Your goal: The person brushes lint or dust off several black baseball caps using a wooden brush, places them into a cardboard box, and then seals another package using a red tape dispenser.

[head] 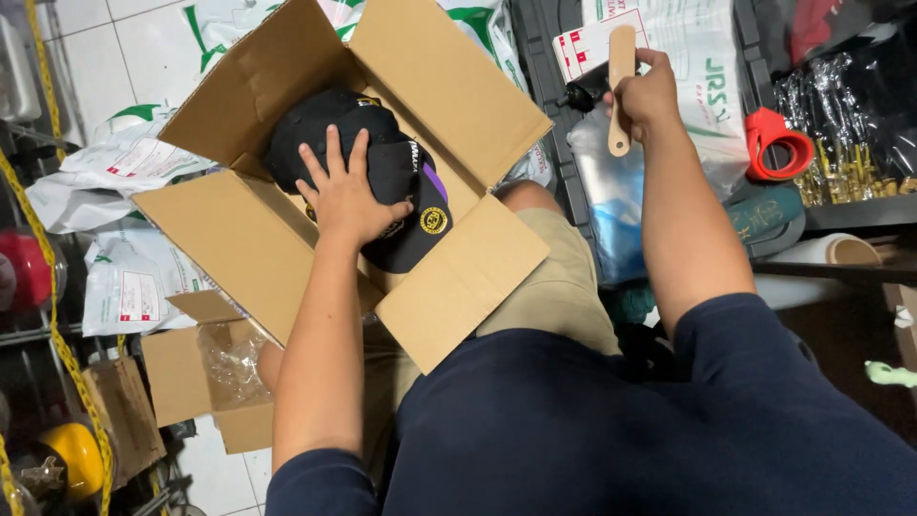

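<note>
The left hand [346, 196] lay with fingers spread flat on soft, light black caps [368, 158] inside an open cardboard box [458, 277]; the right hand [648, 96] gripped a stiff wooden stick [621, 91].

Brown cardboard box [287, 248] showing plain, unprinted flaps. Cap [382, 162] inside showing black, with a purple stripe and a round gold sticker on the brim. Wooden stick [621, 86] looking pale tan. Tape dispenser [778, 143] glowing bright orange-red.
</note>
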